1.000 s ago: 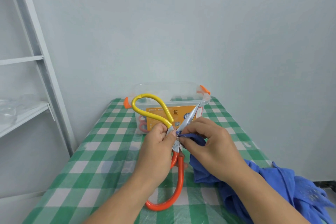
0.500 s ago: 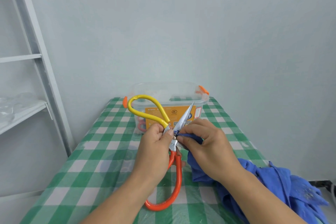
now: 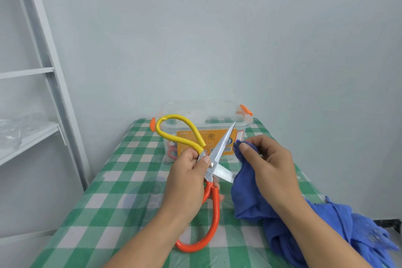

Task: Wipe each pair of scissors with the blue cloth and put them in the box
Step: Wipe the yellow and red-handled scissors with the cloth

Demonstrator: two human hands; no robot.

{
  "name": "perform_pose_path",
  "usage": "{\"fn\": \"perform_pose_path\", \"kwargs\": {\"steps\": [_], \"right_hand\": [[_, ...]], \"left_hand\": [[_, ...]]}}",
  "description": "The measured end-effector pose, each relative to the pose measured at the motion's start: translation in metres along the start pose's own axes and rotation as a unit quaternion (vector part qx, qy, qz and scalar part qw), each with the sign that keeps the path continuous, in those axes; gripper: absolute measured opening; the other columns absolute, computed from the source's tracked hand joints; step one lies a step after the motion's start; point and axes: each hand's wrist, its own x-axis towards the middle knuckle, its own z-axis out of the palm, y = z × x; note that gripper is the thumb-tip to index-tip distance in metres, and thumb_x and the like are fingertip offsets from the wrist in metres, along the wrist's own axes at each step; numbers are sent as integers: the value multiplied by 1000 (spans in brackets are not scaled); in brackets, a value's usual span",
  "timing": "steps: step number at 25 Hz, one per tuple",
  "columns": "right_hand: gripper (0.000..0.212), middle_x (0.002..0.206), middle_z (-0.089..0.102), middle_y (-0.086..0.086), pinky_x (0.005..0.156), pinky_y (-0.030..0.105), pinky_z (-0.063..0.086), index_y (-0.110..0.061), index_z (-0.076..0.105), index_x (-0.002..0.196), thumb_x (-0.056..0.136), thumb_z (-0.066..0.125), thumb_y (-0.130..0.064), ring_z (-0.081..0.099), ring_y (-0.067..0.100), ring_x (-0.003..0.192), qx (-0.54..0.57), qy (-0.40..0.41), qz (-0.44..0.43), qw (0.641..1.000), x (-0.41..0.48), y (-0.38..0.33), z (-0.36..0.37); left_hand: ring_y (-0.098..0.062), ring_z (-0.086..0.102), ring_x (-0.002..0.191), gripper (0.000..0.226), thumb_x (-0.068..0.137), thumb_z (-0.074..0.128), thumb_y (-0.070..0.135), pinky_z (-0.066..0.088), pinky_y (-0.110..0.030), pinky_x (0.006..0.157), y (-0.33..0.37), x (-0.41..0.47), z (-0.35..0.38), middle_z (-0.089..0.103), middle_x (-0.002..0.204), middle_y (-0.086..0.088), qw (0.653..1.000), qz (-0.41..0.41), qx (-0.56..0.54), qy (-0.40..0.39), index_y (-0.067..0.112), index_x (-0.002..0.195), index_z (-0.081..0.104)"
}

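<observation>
above the near half of the table, a large pair of scissors is held off the checked cover with its blades spread wide. the left hand has a closed grip round the pivot, thumb pressed on the metal. the yellow handle loops up and left from it, and the orange handle hangs down towards the person.

the upper blade runs from the pivot up and to the right, its tip in front of the box rim. the lower blade runs almost level to the right, and its tip meets the hanging fold of the blue cloth. the right hand pinches a bunched corner of that cloth between thumb and fingers, just right of the upper blade and apart from it. the rest of the cloth trails down over the table's right edge.

both blades lie to the left of the cloth hand, so the wiping probably falls to the right hand, drawn along a blade's long axis while the left hand steadies the pivot. with the edges open, the strokes need care.

the clear box, with orange latches, stands open at the far end of the table, beyond the scissors. pink handle loops show through its wall, likely a pair already put away. i cannot tell what else it holds.
</observation>
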Motion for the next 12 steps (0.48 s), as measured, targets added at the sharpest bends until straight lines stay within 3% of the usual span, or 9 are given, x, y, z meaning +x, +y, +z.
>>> {"fn": "perform_pose_path", "kwargs": {"steps": [4, 8, 12], "right_hand": [[16, 71, 70, -4, 65, 18, 49, -9, 69, 82, 94, 64, 0, 63, 8, 67, 59, -46, -32, 997, 0, -11, 3], [9, 72, 71, 3, 64, 35, 52, -11, 70, 80, 87, 76, -8, 63, 16, 67, -14, -89, -15, 996, 0, -8, 6], [12, 65, 68, -2, 59, 22, 47, -13, 73, 75, 85, 79, -16, 59, 8, 60, -50, -117, 32, 991, 0, -9, 6]], "left_hand": [[-26, 54, 61, 16, 103, 52, 13, 57, -67, 63, -2, 2, 0, 57, 68, -3, 1000, 6, 5, -6, -2, 100, 56], [-29, 49, 67, 24, 97, 58, 27, 54, -71, 64, -1, 1, 2, 53, 79, -12, 1000, 16, 22, -8, 3, 97, 58], [-25, 55, 56, 15, 103, 52, 12, 60, -57, 57, 2, -1, 2, 56, 74, -9, 1000, 3, 6, -11, -2, 99, 56]]}}
